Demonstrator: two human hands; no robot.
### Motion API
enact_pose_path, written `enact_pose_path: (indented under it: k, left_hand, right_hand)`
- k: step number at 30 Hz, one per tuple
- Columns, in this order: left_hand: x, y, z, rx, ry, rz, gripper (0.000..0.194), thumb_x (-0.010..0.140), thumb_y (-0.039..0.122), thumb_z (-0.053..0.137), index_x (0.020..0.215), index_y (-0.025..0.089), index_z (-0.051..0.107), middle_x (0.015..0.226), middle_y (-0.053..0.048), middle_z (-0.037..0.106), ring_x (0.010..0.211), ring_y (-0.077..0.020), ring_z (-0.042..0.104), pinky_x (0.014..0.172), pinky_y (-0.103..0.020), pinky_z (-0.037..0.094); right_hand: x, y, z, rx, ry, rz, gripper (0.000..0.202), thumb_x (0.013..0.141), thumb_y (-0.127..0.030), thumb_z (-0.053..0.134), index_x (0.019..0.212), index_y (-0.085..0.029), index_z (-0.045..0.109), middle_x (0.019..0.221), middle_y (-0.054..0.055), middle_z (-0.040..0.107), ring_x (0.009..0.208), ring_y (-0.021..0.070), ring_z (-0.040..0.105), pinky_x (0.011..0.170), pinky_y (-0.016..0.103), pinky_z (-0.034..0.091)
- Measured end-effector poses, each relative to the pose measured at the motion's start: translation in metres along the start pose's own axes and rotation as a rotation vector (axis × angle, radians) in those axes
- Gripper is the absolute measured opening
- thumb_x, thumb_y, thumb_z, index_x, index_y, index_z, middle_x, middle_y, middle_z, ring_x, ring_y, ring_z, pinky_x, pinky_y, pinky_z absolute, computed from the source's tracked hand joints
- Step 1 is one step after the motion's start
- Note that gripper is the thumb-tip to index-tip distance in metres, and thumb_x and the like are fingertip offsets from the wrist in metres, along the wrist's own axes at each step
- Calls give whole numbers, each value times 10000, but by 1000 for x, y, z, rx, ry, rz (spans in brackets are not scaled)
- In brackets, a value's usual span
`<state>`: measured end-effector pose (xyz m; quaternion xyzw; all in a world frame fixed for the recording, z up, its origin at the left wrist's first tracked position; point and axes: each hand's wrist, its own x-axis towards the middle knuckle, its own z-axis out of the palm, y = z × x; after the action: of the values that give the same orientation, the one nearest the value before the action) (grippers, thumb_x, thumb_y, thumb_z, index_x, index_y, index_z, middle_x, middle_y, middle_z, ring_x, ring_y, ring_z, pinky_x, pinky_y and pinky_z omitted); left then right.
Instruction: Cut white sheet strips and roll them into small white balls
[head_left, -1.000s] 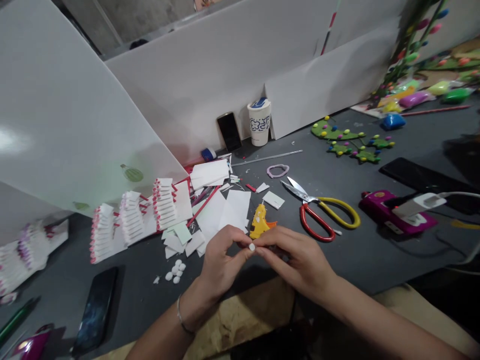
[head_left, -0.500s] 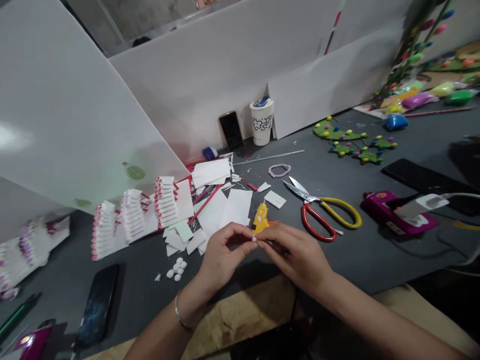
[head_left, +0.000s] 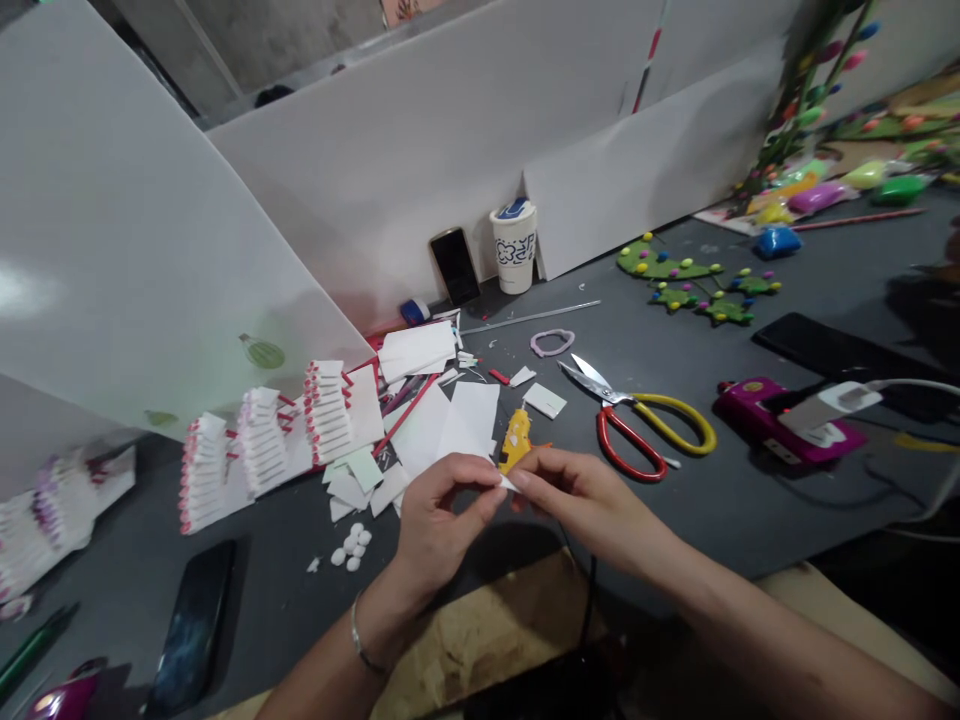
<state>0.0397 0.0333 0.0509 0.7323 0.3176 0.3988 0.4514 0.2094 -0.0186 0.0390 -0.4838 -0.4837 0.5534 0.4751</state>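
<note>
- Glue gun [head_left: 517, 440] on the table: it lies just beyond the hands, nozzle pointing away from the person, perhaps to hold its tip clear of the fingers.
- Small white piece [head_left: 508, 484]: on the near side of the glue gun, pinched between both hands; mostly hidden, so its material and full shape cannot be told.
- Left hand [head_left: 442, 510]: near and left of the glue gun, thumb and forefinger closed to a pinch on the piece, probably to steady so slight a thing.
- Right hand [head_left: 592, 490]: near and right of the glue gun, thumb and forefinger likewise closed on the piece, a fingertip grip that seems to suit fine shaping.
- White puffs [head_left: 352, 547]: left of the glue gun and nearer the person, clustered, likely to stop them scattering.
- White paper sheets [head_left: 469, 420]: just left of the glue gun, overlapping loosely.
- Scissors [head_left: 630, 420]: right of the glue gun, blades slightly parted, handles rightward, apparently within easy reach of the right hand.
</note>
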Motion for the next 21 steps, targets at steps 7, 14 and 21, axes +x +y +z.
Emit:
enact_pose_path:
  k: [7,14,21]
  left_hand:
    - [-1,-2,2,-52,54,-6,67,776,229,716,816,178,699,787,-49,697,759,-158,647,720,-271,542]
    - [-9,-7,12,-148,166,-81,139,758,284,745,861,195,722,825,-46,716,791,-163,669,741,-276,563]
    - [-6,-3,7,2,61,-17,208,813,219,696,1017,233,727,892,-40,727,821,-163,678,762,-274,556]
  right_hand:
    - [2,-8,-2,220,-81,88,343,783,-508,678,763,-168,632,667,-28,551,591,85,468,559,210,403]
    - [1,-11,1,243,-101,145,412,745,-577,678,757,-169,623,624,-39,505,549,80,404,523,217,351]
    - [1,-5,0,68,-51,59,399,804,-554,600,701,-169,609,610,-37,476,555,90,391,521,229,326]
